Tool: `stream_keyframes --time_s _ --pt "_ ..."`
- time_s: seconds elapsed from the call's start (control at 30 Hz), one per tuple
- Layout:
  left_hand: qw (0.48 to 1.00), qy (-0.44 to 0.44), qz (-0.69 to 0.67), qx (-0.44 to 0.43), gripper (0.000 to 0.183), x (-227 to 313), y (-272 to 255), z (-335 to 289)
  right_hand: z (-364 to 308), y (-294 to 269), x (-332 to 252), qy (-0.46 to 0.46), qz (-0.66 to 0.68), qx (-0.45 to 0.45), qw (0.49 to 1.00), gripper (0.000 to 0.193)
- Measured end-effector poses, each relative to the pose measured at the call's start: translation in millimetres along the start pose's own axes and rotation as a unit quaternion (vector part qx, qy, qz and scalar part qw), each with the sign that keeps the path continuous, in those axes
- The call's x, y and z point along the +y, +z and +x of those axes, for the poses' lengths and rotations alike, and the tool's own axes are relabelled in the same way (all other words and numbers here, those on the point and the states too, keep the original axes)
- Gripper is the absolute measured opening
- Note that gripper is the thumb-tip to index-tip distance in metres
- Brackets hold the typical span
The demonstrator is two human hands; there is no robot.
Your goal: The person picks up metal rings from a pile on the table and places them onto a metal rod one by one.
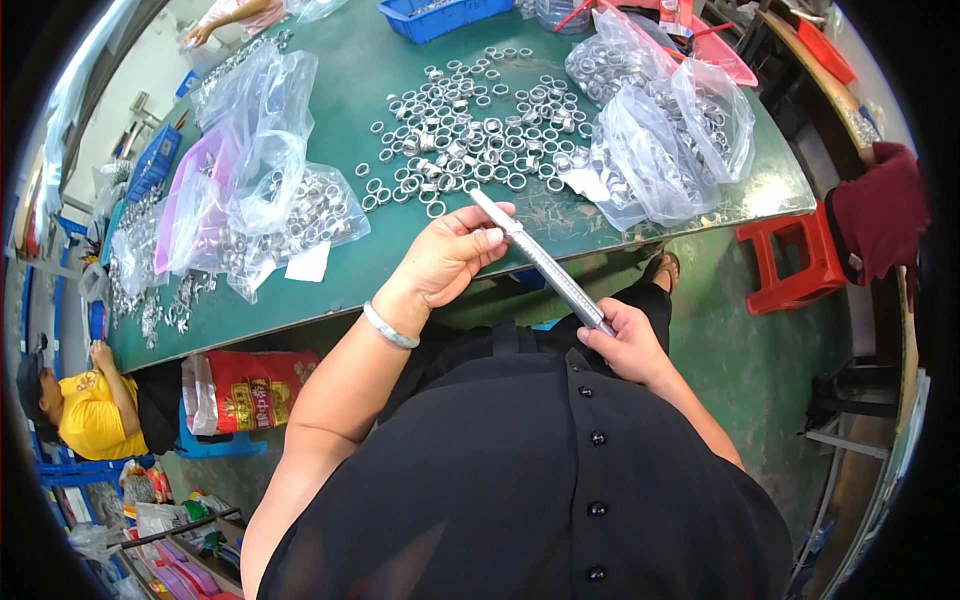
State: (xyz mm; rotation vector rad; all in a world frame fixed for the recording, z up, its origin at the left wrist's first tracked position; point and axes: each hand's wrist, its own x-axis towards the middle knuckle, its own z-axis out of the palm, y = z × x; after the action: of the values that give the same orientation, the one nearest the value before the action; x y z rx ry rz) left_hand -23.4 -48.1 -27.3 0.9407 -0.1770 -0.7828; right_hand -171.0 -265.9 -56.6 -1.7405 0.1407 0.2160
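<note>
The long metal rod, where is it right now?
In the head view, centre: the metal rod spans both hands, left hand near its tip, right hand gripping its base.

Our left hand (450, 255) is raised, fingers curled in a loose grip. Our right hand (625, 345) sits lower, fist closed, near our waist.

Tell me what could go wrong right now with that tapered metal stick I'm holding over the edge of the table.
1. The ring mandrel is held only at its ends, by the left hand and the right hand, past the table edge; a slip could likely drop it to the floor.
2. The loose metal rings reach close to that edge, so a sweep of the mandrel tip might knock some off.
3. The clear bags of rings sit near the edge and could slide.
</note>
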Motion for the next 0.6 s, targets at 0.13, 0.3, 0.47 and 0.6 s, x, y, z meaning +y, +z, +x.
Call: stream_keyframes --time_s 0.13,0.3,0.47,0.6 --pt "1.0 -0.001 0.022 0.004 0.031 -4.5 4.5 0.6 -0.1 -0.2 1.7 -0.034 -0.05 0.018 0.998 0.013" --pt "0.999 0.014 0.041 0.011 0.038 -11.4 13.2 -1.9 -0.3 0.4 -4.1 -0.085 -0.105 0.05 0.989 0.014" --pt "0.997 0.063 0.049 -0.006 0.053 -12.5 20.0 -6.6 -0.7 0.7 -8.2 -0.13 -0.144 0.068 0.979 0.013" --pt "0.995 0.077 0.053 -0.025 0.058 -13.0 18.2 -6.7 -0.3 1.1 -7.7 -0.143 -0.146 0.071 0.976 0.013"
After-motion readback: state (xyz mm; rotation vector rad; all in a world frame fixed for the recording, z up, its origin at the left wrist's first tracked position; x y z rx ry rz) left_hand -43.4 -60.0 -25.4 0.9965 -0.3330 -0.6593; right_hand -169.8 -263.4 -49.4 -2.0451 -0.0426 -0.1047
